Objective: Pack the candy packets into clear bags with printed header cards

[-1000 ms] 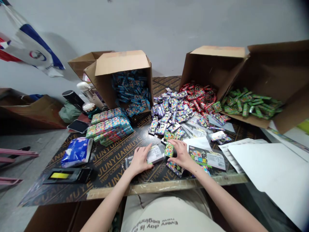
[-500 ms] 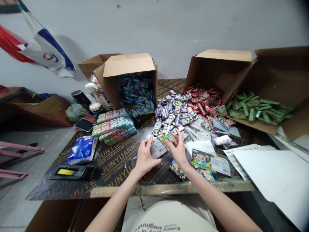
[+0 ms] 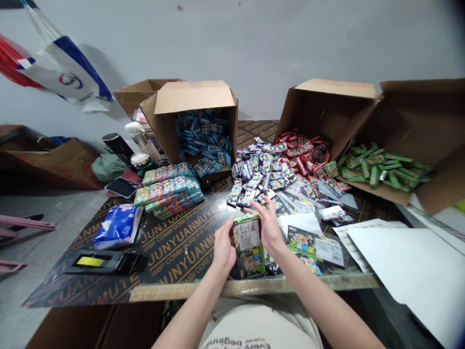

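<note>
My left hand [image 3: 223, 247] grips the left edge of a printed pouch [image 3: 249, 247] that stands upright above the table's near edge. My right hand [image 3: 269, 227] is on the pouch's top right, its fingers curled at the opening where small green candy packs show. A flat printed pouch [image 3: 313, 244] lies just right of my hands. A heap of purple and multicolour candy packs [image 3: 260, 174] spreads behind them.
Tipped cardboard boxes hold blue packs [image 3: 205, 138], red packs [image 3: 305, 148] and green packs [image 3: 381, 165]. A stack of filled pouches [image 3: 167, 191] sits at left, with a blue tissue pack [image 3: 116, 225] and a black device [image 3: 103, 261]. White sheets [image 3: 407, 261] overhang at right.
The pouch was lying flat on the table a second ago. Both hands have lifted it, turned it upright and brought it toward the near edge.
</note>
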Motion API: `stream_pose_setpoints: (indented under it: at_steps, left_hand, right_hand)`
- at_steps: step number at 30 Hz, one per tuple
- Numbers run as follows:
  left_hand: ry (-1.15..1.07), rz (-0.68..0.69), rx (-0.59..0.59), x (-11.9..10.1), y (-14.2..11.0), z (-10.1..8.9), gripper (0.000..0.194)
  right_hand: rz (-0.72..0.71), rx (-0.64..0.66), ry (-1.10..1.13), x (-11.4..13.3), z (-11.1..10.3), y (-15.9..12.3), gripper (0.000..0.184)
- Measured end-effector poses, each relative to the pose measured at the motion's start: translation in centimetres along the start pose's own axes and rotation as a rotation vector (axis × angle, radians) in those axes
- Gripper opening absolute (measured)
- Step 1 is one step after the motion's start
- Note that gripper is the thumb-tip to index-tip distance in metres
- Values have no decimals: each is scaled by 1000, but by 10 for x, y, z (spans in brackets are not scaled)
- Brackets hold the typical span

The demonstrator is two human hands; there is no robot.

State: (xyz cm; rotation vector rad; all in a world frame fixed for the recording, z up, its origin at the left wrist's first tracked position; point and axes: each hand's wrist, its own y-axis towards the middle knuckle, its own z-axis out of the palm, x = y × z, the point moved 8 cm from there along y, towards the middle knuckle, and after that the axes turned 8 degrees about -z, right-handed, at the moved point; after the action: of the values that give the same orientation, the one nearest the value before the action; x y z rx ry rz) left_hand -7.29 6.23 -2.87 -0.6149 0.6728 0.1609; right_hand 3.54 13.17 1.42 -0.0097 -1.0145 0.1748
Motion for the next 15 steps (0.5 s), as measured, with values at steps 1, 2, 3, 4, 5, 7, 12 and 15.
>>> stream_pose_setpoints:
  at_steps: [1, 2, 3, 4, 5, 7, 12, 15]
  left_hand:
    - [8, -19, -3, -3, 2, 1, 21]
    - [33, -38, 7, -5, 3, 3, 19]
    - [66, -63, 27, -7, 5, 5, 18]
    - [108, -87, 55, -9, 6, 8, 18]
    - [161, -97, 84, -11, 6, 11, 19]
    - [295, -22, 138, -23, 4, 18, 19]
    - [788, 423, 254, -60, -14, 41, 8]
    - [895, 397, 231, -66, -8, 43, 12]
  right_hand:
    - [45, -18, 27, -2, -4, -1, 50]
    - [102, -22, 43, -5, -8, -2, 50]
    - [163, -3, 50, -9, -10, -1, 50]
    - [223, 35, 48, -12, -11, 0, 50]
    - [275, 79, 37, -16, -12, 1, 47]
    - [346, 162, -9, -20, -15, 2, 33]
    - [78, 223, -220, 0, -26, 4, 12]
    - [-96, 186, -328, 15, -29, 2, 16]
